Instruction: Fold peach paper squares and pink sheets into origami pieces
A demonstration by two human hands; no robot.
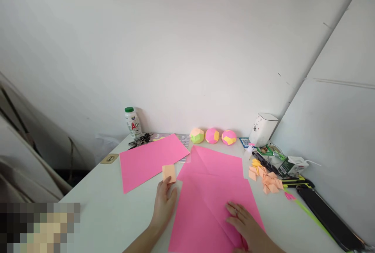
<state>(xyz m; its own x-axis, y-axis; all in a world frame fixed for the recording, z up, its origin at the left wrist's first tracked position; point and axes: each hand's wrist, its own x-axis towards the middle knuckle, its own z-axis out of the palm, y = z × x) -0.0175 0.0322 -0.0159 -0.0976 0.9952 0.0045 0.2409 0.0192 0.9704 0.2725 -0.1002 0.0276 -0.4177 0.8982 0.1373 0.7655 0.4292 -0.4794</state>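
Observation:
My left hand (164, 205) has its fingers closed at the lower edge of a small peach paper square (168, 172), with the index fingertip lying on its face. The thumb shows just below the square's corner. My right hand (241, 221) rests with fingers spread on a large pink sheet of paper (202, 210) near the front. A diagonal crease or edge runs across this sheet towards that hand. Another pink sheet (219, 162) lies partly beneath it, farther back. To the left, a pink rectangular sheet (152, 163) lies at a slant.
Three faceted paper balls, one of them pink and yellow (212, 136), line the wall. A white bottle (134, 124) stands back left beside black clips (140, 140). Right lie folded peach pieces (271, 182), a white container (263, 130), a small box (293, 166) and a long black case (328, 216).

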